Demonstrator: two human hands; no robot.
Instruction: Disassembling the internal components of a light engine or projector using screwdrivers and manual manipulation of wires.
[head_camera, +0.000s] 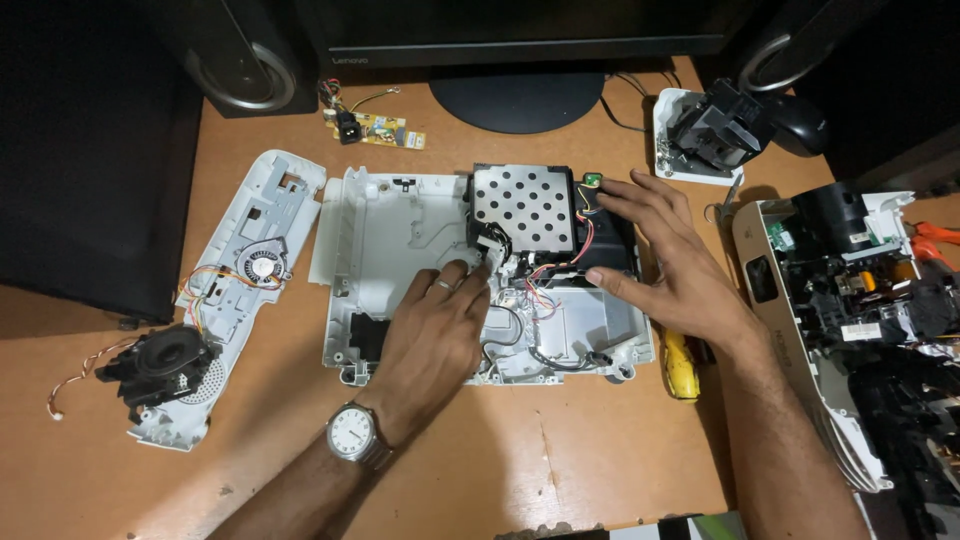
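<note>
The perforated metal box (523, 208) lies between the 2 hands, just ahead. The left hand (435, 325) pinches a white connector (490, 258) at the box's near edge, while the right hand (668, 255) rests spread on the black block (610, 245) beside it.

Two bare forearms, no sleeves in view. Left hand (432, 335): plain silver-toned ring (444, 284) on one finger. Left wrist: round wristwatch (352, 432), white dial, dark hands and hour marks, metal case, metal-looking band (383, 455) partly visible. Right hand (672, 262): no ring, no watch, wrist bare.
</note>
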